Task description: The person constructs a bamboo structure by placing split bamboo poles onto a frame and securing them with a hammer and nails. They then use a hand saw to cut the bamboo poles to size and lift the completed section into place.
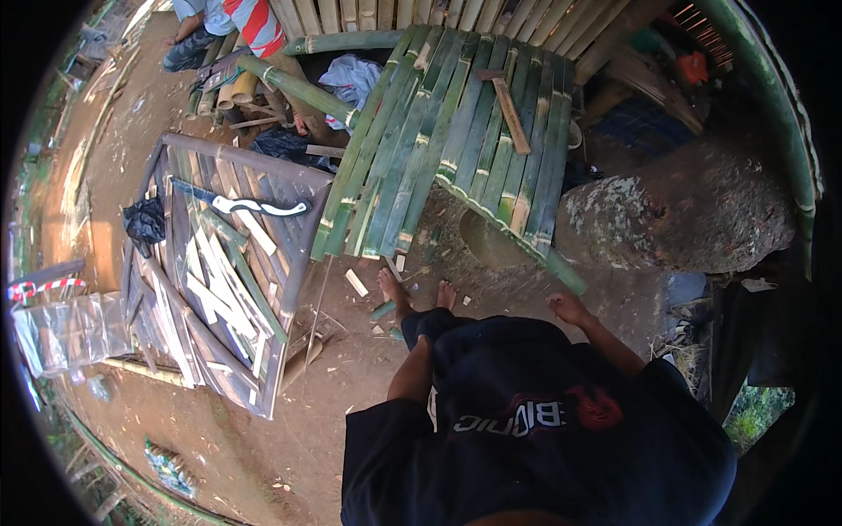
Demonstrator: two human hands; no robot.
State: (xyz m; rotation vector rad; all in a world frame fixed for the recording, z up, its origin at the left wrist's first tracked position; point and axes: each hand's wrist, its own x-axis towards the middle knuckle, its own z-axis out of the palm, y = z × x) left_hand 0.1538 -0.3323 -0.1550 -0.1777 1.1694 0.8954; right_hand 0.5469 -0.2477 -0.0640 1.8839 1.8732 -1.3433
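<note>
My left hand rests by my left thigh, its fingers mostly hidden. My right hand hangs loosely near the end of a green bamboo pole, apart from it, with fingers a little bent and nothing in them. Ahead of me is a bench of split green bamboo slats, its slats ending unevenly at the near left. On the slats lies a hammer with a wooden handle. To the left, a hand saw with a white and black handle lies across a slatted bamboo table.
Pale bamboo strips are heaped on the left table beside a black plastic bag. A large rock stands to the right of the bench. Offcuts lie by my feet. Another person sits at the far left near cut bamboo.
</note>
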